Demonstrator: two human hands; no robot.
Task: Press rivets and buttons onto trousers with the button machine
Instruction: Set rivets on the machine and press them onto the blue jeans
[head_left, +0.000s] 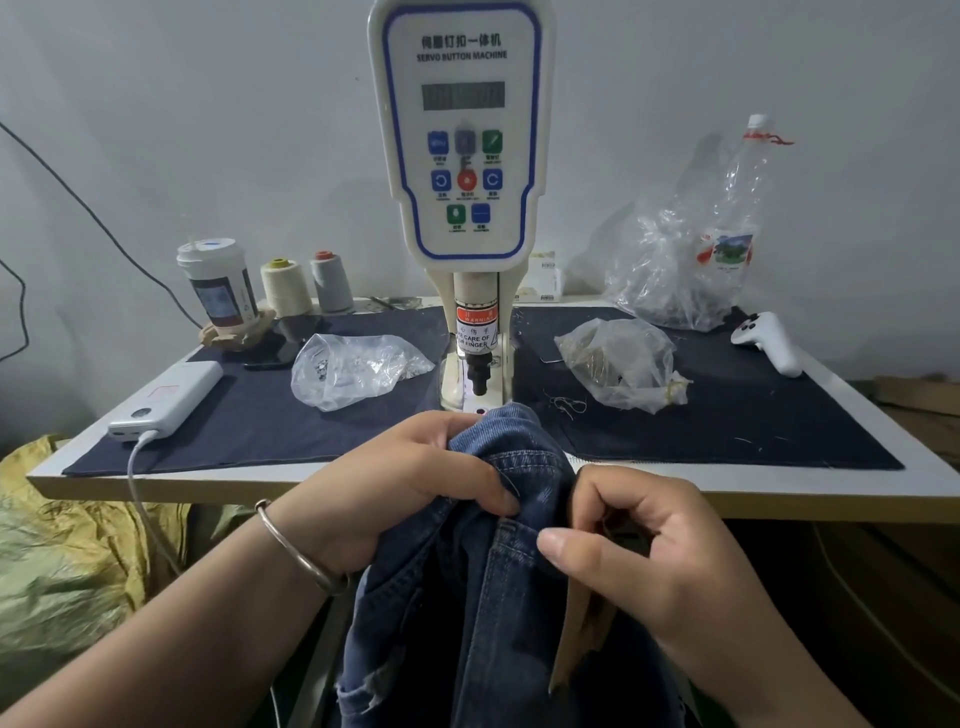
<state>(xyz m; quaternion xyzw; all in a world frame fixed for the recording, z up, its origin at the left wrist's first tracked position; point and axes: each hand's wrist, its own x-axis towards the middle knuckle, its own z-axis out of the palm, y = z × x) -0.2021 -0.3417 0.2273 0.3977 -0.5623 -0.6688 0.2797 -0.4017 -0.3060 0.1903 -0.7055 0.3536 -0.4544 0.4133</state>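
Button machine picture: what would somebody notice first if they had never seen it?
First, the tall white button machine with coloured buttons, standing mid-table against the wall. Next, the blue trousers bunched just below its punch, gripped by the left hand and right hand.

We have one head camera only; it looks forward and down, close above both hands, facing the button machine (461, 208) on the counter (363, 486).

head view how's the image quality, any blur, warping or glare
Head view: wide-angle warp bows the table edge; the button machine display and button labels are soft; soft shadows fall on the wall behind the plastic bottle; left hand and trousers look fairly sharp.
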